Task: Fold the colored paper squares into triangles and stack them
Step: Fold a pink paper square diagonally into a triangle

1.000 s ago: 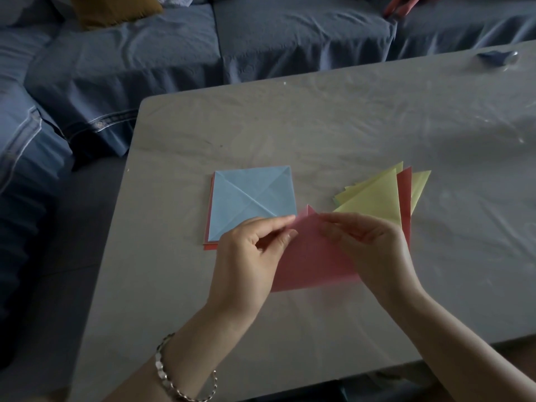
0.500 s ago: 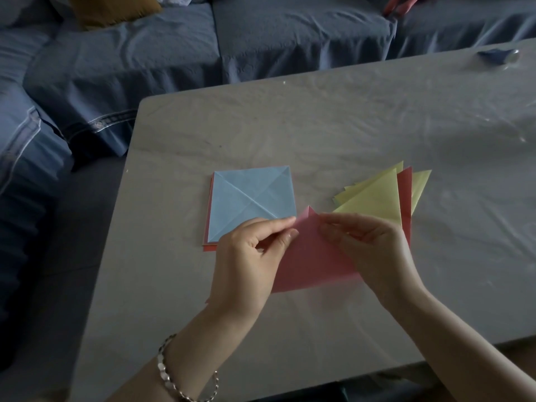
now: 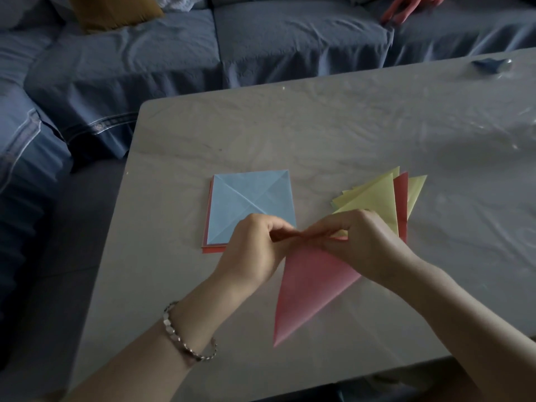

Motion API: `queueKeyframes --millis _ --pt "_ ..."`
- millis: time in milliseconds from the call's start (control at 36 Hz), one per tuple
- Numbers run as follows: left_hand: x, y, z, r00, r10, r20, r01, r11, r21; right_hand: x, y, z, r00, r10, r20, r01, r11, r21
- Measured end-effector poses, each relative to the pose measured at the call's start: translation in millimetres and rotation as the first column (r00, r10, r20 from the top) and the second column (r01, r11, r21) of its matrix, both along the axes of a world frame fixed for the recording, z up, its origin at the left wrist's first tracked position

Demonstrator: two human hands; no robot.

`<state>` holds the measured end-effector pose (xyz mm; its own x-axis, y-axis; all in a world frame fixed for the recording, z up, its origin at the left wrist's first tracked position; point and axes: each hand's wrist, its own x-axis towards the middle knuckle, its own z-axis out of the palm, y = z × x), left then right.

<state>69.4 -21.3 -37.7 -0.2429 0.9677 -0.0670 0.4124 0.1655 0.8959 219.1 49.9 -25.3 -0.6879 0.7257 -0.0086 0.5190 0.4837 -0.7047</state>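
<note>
Mid-fold on a pink sheet: both hands are pinching its top end, left hand and right hand with fingertips meeting just above the paper, rest of it hanging toward the near table edge as a long triangle, tip pointing at the person. Looks lifted or only lightly resting on the table; can't tell which. Crease state unclear, fingers cover the top edge. Done so far, by my read: a fanned pile of folded triangles on the right, mostly yellow with one red in between, partly behind the right hand. Count is maybe four or five, layers overlap so not certain. Left to do: the stack of unfolded squares just left of the hands, blue one on top showing diagonal crease marks, pink and red edges poking out underneath. Several sheets there, exact number hidden. So roughly midway, possibly a bit past. The pink one needs its fold finished and then goes onto the triangle pile. Small blue object at the far table corner, not involved.
</note>
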Motion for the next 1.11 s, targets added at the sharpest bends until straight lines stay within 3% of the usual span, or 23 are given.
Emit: queueKeyframes --millis 111,194,333,389,583,778,1000,1111 --pt "-0.1 8.8 -21.5 0.935 0.244 0.258 -0.229 0.969 -0.089 2.7 4.8 -17.8 0.996 -0.071 -0.057 0.087 0.922 0.378" --pt "1.4 12.5 -47.9 0.822 0.431 0.372 -0.385 0.902 -0.194 4.6 -1.5 -37.4 0.995 -0.071 -0.069 0.091 0.928 0.36" --pt "-1.0 12.4 -83.5 0.857 0.499 0.13 -0.47 0.859 -0.203 9.3 -22.1 -78.0 0.97 0.106 0.219 -0.176 0.927 0.33" --pt "-2.5 11.4 -88.0 0.838 0.535 0.102 -0.509 0.836 -0.204 12.3 -29.8 -90.8 0.945 0.118 0.306 -0.225 0.912 0.343" --pt "-6.0 5.9 -95.4 0.851 0.523 -0.043 -0.524 0.844 -0.111 8.0 -25.2 -111.3 0.928 -0.03 0.372 -0.12 0.92 0.373" --pt "-7.3 4.6 -96.9 0.859 0.509 -0.059 -0.512 0.855 -0.078 -16.5 11.3 -119.1 0.897 -0.19 0.4 0.002 0.905 0.425" --pt "-8.1 3.1 -97.6 0.872 0.489 -0.034 -0.49 0.867 -0.091 -44.4 49.0 -114.9 0.818 -0.266 0.509 0.095 0.937 0.337" --pt "-7.4 2.9 -98.1 0.869 0.494 -0.037 -0.495 0.864 -0.092 -41.8 59.7 -109.5 0.815 -0.248 0.524 0.058 0.934 0.352"
